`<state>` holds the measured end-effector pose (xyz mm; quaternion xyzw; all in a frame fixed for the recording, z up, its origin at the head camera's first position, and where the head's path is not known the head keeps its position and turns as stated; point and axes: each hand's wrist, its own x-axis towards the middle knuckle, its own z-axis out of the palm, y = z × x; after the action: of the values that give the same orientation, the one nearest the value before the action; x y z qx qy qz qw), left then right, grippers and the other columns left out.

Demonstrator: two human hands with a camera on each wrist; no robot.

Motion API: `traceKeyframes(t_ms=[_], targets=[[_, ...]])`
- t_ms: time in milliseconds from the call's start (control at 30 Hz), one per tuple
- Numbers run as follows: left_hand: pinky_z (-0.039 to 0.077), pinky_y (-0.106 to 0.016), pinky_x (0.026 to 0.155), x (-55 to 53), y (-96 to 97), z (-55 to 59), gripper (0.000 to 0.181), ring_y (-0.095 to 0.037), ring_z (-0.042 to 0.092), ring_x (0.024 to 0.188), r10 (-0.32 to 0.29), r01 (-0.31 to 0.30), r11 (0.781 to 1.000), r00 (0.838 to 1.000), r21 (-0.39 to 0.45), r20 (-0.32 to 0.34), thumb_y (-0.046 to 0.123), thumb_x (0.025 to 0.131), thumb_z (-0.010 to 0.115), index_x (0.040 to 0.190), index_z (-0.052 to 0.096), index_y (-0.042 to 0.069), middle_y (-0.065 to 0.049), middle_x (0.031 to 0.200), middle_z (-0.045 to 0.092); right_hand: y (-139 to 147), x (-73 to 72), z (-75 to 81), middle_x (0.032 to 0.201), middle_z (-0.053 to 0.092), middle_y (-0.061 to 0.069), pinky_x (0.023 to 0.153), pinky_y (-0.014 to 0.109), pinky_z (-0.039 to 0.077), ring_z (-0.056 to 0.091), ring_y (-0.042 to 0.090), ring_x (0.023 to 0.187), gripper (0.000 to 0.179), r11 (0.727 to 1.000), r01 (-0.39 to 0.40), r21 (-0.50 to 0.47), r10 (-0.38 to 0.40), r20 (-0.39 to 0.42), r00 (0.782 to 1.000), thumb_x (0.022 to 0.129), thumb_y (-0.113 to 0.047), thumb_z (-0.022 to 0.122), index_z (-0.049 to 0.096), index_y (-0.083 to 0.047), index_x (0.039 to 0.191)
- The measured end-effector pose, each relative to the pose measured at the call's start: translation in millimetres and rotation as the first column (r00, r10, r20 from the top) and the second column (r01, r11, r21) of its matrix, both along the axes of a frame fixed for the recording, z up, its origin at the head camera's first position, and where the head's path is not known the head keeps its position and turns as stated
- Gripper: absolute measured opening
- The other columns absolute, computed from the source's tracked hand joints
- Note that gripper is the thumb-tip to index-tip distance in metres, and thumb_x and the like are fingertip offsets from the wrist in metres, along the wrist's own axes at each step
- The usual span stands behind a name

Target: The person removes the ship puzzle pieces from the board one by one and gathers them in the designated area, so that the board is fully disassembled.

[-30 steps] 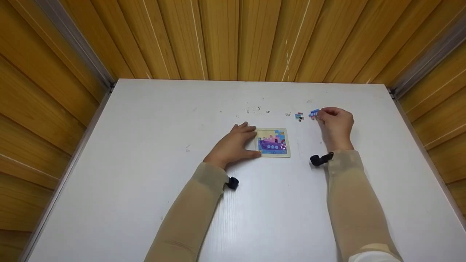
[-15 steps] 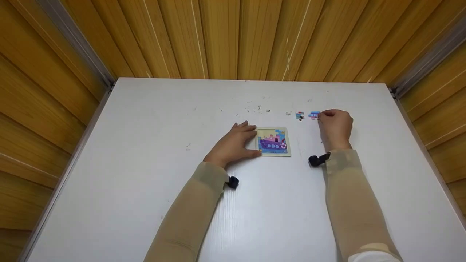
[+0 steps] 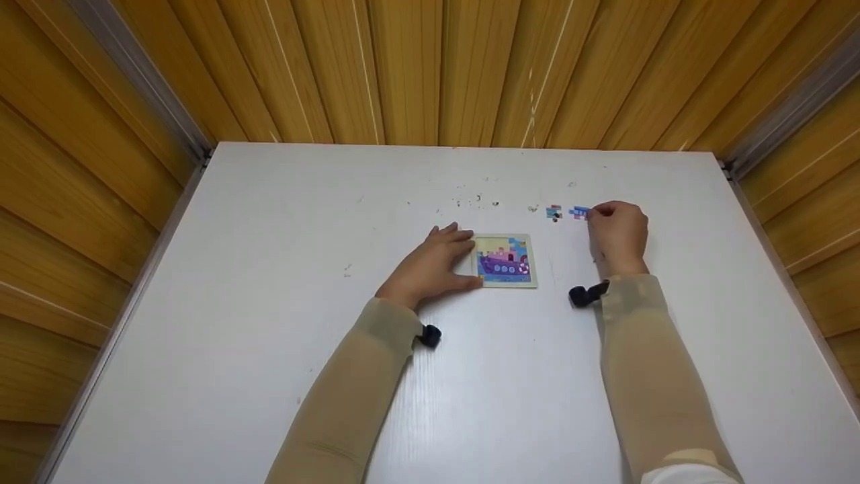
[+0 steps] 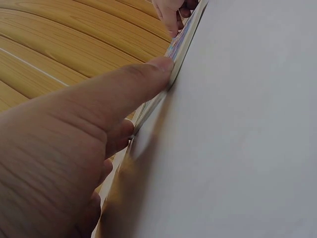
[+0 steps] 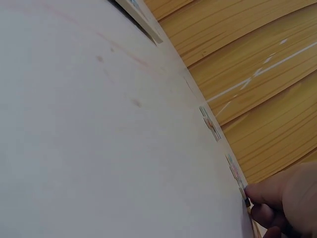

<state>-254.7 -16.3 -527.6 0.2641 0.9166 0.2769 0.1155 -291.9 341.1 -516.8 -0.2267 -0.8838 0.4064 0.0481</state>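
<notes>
A square jigsaw puzzle board [image 3: 535, 263] with a pale frame lies mid-table, showing a purple boat; a plain cream patch shows at its upper left. My left hand [image 3: 433, 267] holds its left side, thumb at the near corner and fingertips at the far one. In the left wrist view the thumb [image 4: 153, 74] presses on the frame's edge [image 4: 179, 67]. To the right, my right hand [image 3: 619, 232] pinches the right end of a blue and pink puzzle piece [image 3: 578, 212] between thumb and forefinger, close over the table. The fingers cover that end.
Another multicoloured puzzle piece [image 3: 553, 213] lies left of the pinched one, beyond the board's far right corner. Dark specks [image 3: 478, 199] mark the white table [image 3: 302, 222]. Wood-patterned walls [image 3: 403, 74] stand behind and at both sides.
The pinched puzzle piece has turned from a slant to nearly level, and my right hand has shifted slightly. My left hand stays on the board.
</notes>
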Motion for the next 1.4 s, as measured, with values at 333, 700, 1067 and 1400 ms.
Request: traceKeyframes(t_ms=[333,700,1067,1400], targets=[[0.007,-0.042,0.150,0.6,-1.7,0.6,0.086,-0.025,0.025,0.178,-0.009,0.009,1.000,1.000,0.009,-0.007,0.054,0.098,0.087,0.166,0.058,0.010,-0.002,0.181,0.047,0,-0.4,-1.3,0.135,0.077,0.021,0.098,0.042,0.058,0.070,0.034,0.122,0.034,0.999,-0.014,0.048,0.014,0.002,1.000,0.115,-0.024,0.061,0.079,-0.003,0.136],[0.007,-0.040,0.149,2.4,-4.0,-0.1,0.085,-0.023,0.023,0.179,0.010,-0.010,1.000,1.000,-0.006,0.000,0.054,0.098,0.087,0.166,0.059,0.013,0.000,0.182,0.046,-1,0.5,-4.6,0.134,0.079,0.021,0.101,0.044,0.059,0.071,0.033,0.120,0.034,0.997,-0.044,0.057,0.048,-0.068,0.997,0.115,-0.023,0.061,0.080,-0.002,0.135],[0.007,-0.040,0.149,-0.4,7.5,-6.5,0.085,-0.023,0.024,0.178,0.016,-0.016,1.000,1.000,-0.008,-0.001,0.054,0.097,0.088,0.166,0.058,0.014,0.001,0.181,0.046,-8,3.3,10.2,0.132,0.074,0.014,0.088,0.021,0.054,0.062,0.017,0.111,0.036,1.000,-0.010,-0.015,0.008,-0.151,0.989,0.116,-0.030,0.065,0.080,-0.007,0.138],[0.007,-0.040,0.149,-3.9,14.3,-9.9,0.085,-0.021,0.023,0.179,0.005,-0.006,1.000,1.000,0.010,0.013,0.052,0.097,0.088,0.167,0.057,0.015,0.003,0.182,0.046,-45,39.5,15.3,0.129,0.079,0.018,0.073,0.013,0.051,0.061,0.022,0.104,0.027,0.962,-0.270,0.023,0.270,-0.172,0.947,0.113,-0.022,0.070,0.080,-0.002,0.129]])
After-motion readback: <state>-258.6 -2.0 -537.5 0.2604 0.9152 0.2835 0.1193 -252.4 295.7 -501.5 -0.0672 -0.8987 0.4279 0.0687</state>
